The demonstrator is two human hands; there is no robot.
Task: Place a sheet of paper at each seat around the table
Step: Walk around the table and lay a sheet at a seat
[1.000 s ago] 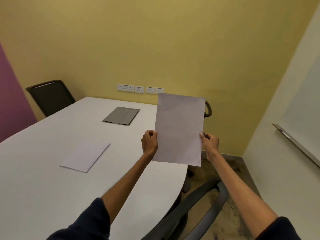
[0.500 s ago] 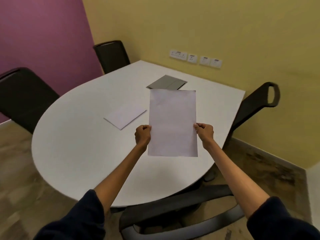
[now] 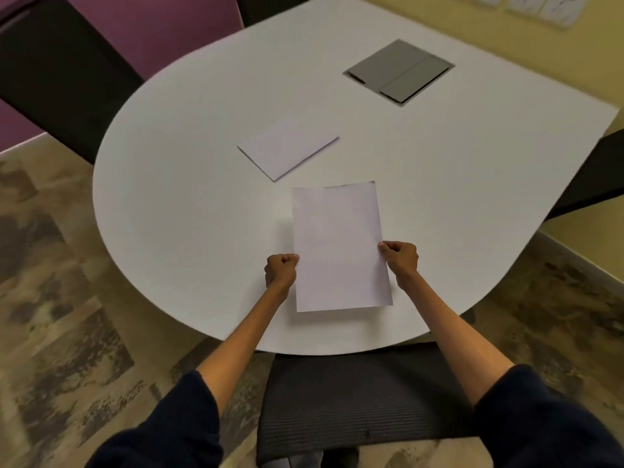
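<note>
I hold a blank white sheet of paper (image 3: 339, 248) low over the near edge of the white table (image 3: 175, 204), long side pointing away from me. My left hand (image 3: 281, 270) pinches its left edge and my right hand (image 3: 400, 260) pinches its right edge. A small stack of white paper (image 3: 287, 148) lies flat in the middle of the table, beyond the sheet. A black mesh chair (image 3: 358, 400) stands tucked at the table edge directly below the sheet.
A grey cable hatch (image 3: 398, 70) is set into the table at the far right. Black chairs stand at the left (image 3: 57, 76) and at the right edge (image 3: 594, 180). Wall sockets (image 3: 540, 5) sit on the yellow wall behind. The floor is mottled brown.
My view has tilted down and I have come closer to the table. The sheet has dropped from upright in front of me to low over the near table edge, above the chair.
</note>
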